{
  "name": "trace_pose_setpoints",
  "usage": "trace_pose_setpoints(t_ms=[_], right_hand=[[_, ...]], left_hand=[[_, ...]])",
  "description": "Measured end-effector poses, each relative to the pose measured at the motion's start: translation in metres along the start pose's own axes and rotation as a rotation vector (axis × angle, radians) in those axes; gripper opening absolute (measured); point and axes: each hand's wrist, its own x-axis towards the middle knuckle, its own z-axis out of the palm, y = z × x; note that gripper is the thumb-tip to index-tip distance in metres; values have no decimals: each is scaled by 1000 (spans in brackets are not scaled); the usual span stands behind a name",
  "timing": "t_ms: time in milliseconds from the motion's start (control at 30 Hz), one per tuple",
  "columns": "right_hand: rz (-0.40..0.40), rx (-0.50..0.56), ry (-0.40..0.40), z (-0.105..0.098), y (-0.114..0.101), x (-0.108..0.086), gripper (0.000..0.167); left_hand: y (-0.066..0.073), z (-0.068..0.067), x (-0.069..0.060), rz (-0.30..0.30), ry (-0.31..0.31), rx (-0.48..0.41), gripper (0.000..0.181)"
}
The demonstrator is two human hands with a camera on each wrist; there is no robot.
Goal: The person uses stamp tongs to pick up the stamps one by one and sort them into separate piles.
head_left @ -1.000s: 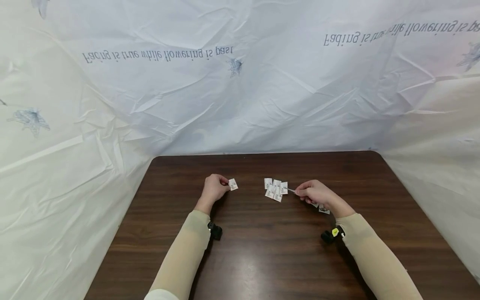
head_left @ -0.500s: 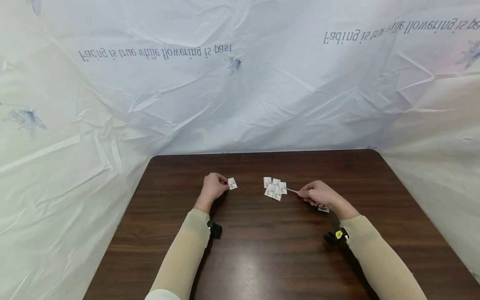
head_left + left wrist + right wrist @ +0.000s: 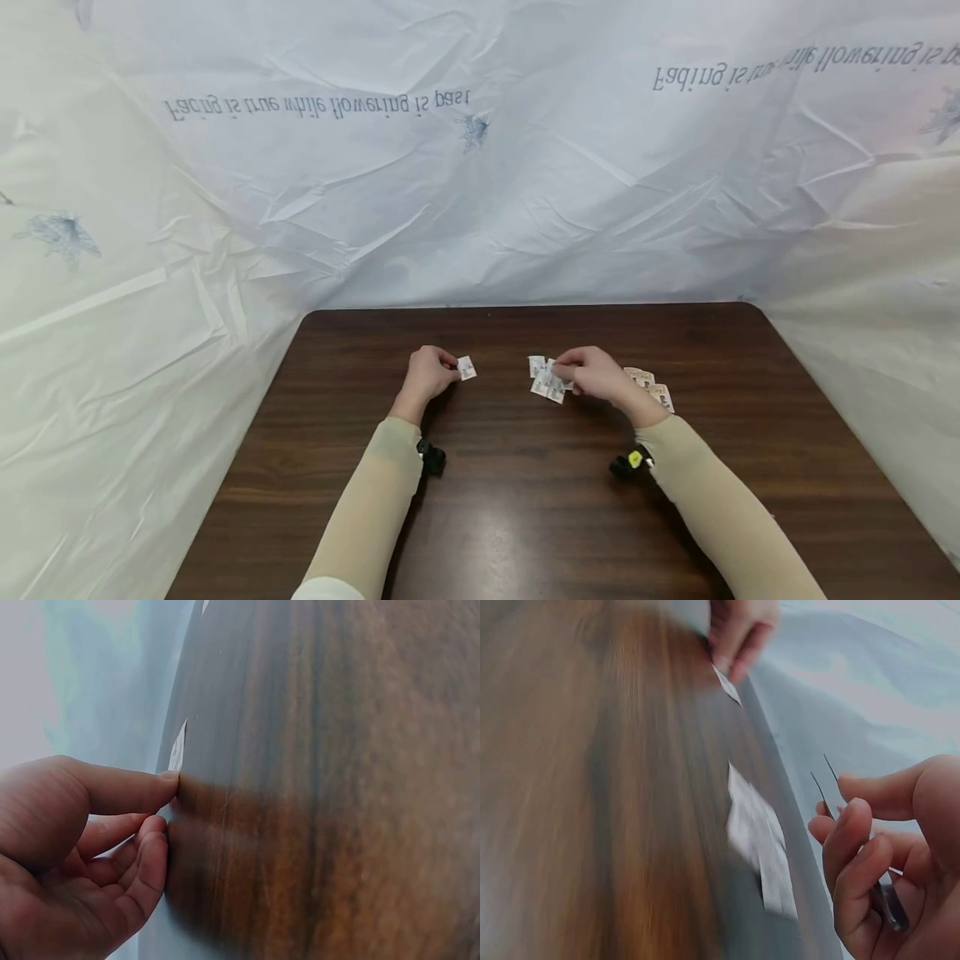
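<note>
On the left half of the table, my left hand [image 3: 429, 375] pinches the edge of a small white printed paper square [image 3: 467, 367] with thumb and finger, low against the tabletop. The left wrist view shows the thumb tip on that paper [image 3: 178, 750]. My right hand [image 3: 600, 379] holds metal tweezers [image 3: 891, 906], their prongs apart and nothing visible between them. It hovers over the right side of a cluster of several overlapping white paper squares [image 3: 547, 387], partly hiding them. In the right wrist view these squares [image 3: 757, 832] look blurred.
Several orange-printed pieces [image 3: 662, 397] lie right of my right hand, partly behind the wrist. The dark wooden table [image 3: 480, 467] meets a white printed plastic sheet [image 3: 480, 217] at its back and sides. A camera is strapped at each wrist.
My right hand with the tweezers has moved left from beside the cluster to above it, uncovering the orange-printed pieces on the right. The left hand stays at its paper square.
</note>
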Motion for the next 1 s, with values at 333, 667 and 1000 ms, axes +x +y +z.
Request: trace_pose_setpoints(t_ms=[333, 667, 1000], right_hand=[[-17, -122, -124, 49, -42, 49, 25], [36, -184, -102, 67, -54, 68, 22], [46, -236, -94, 72, -60, 74, 21]], left_hand=[[0, 0, 3, -19, -3, -9, 17], [-1, 0, 4, -31, 3, -11, 16], [0, 1, 6, -54, -1, -13, 17]])
